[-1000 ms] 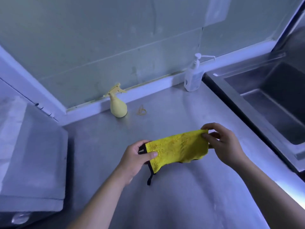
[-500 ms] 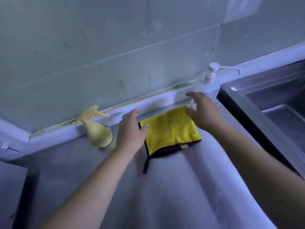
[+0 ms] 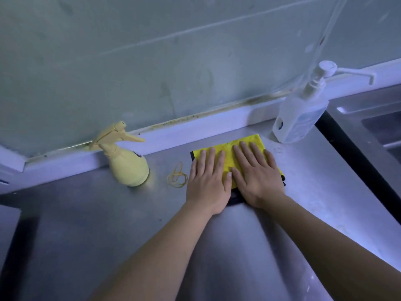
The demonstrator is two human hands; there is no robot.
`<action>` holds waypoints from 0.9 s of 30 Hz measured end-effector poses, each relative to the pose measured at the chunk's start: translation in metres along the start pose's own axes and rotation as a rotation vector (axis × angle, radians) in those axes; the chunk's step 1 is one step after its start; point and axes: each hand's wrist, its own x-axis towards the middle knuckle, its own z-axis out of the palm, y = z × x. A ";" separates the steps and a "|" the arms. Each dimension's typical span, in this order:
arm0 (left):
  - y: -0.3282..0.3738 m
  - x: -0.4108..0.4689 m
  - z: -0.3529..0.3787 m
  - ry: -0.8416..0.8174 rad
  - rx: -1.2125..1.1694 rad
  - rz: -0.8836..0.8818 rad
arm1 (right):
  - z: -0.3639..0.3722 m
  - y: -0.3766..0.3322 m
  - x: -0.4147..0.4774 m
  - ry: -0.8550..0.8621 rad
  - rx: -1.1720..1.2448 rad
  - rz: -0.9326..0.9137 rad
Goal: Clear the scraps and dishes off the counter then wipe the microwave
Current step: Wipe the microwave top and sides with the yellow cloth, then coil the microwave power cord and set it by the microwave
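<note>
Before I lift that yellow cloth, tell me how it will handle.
Likely floppy: the yellow cloth lies pressed flat under the left hand and right hand. Probably light, given its thin plush. It may slide easily on the smooth metal counter.

— Where am I looking from?
— One wide head view, worn by the person. It faces forward and steeply down onto the tabletop [image 3: 108,224], near enough that both forearms [image 3: 162,246] run in from the bottom edge.
— What's framed?
— The yellow cloth [image 3: 245,146] sits just right of centre. Beyond the cloth, the wall [image 3: 152,61] fills the upper half. The spray bottle [image 3: 128,168] is left of the cloth and the sink [image 3: 368,127] is cut off to its right.
</note>
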 end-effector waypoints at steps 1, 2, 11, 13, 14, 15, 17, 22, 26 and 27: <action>0.000 0.003 -0.004 -0.056 0.003 0.000 | -0.001 0.000 0.001 -0.016 -0.016 0.011; -0.001 0.005 -0.013 -0.125 0.014 0.004 | -0.003 -0.001 0.003 -0.048 -0.021 0.023; -0.042 -0.172 -0.102 -0.050 -0.538 0.056 | -0.057 -0.061 -0.070 -0.145 0.226 0.262; -0.070 -0.254 -0.103 -0.085 -0.784 -0.046 | -0.068 -0.089 -0.111 -0.027 0.473 0.211; -0.086 -0.296 -0.100 -0.085 -0.856 -0.112 | -0.074 -0.108 -0.135 0.013 0.605 0.189; -0.101 -0.335 -0.097 -0.069 -0.898 -0.191 | -0.079 -0.130 -0.159 0.023 0.713 0.178; -0.133 -0.407 -0.090 0.004 -0.975 -0.361 | -0.086 -0.177 -0.206 0.012 0.872 0.146; -0.198 -0.545 -0.100 0.237 -1.223 -0.693 | -0.102 -0.295 -0.304 -0.052 1.145 0.043; -0.260 -0.610 -0.129 0.432 -1.371 -0.807 | -0.109 -0.381 -0.357 -0.027 1.190 -0.056; -0.280 -0.623 -0.134 0.475 -1.386 -0.810 | -0.108 -0.401 -0.367 -0.024 1.188 -0.067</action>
